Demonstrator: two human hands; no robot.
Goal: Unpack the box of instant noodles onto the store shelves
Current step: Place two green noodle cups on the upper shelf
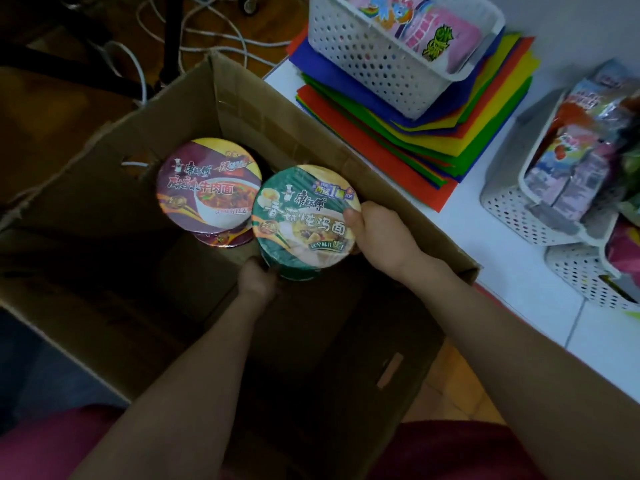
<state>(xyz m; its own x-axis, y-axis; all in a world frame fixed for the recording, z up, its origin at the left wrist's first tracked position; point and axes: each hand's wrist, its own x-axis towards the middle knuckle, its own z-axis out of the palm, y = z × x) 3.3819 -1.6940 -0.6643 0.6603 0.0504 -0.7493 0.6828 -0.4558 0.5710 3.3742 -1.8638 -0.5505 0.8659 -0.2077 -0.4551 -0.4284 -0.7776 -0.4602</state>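
Note:
An open cardboard box (pixel 311 140) stands on the floor below me. Both hands hold a green instant noodle bowl (pixel 304 216) inside it, near the box's right wall. My right hand (pixel 381 233) grips the bowl's right rim with the thumb on the lid. My left hand (pixel 258 280) curls round the bowl's lower left side. A purple noodle bowl (pixel 207 185) stands to the left in the box, on top of another purple bowl (pixel 225 239) whose rim peeks out below.
A white shelf surface (pixel 519 258) lies to the right of the box. On it sit a stack of coloured felt sheets (pixel 433 133), a white perforated basket (pixel 388 60) on top, and more white baskets of snack packets (pixel 568 161). Cables (pixel 194 32) trail on the floor behind.

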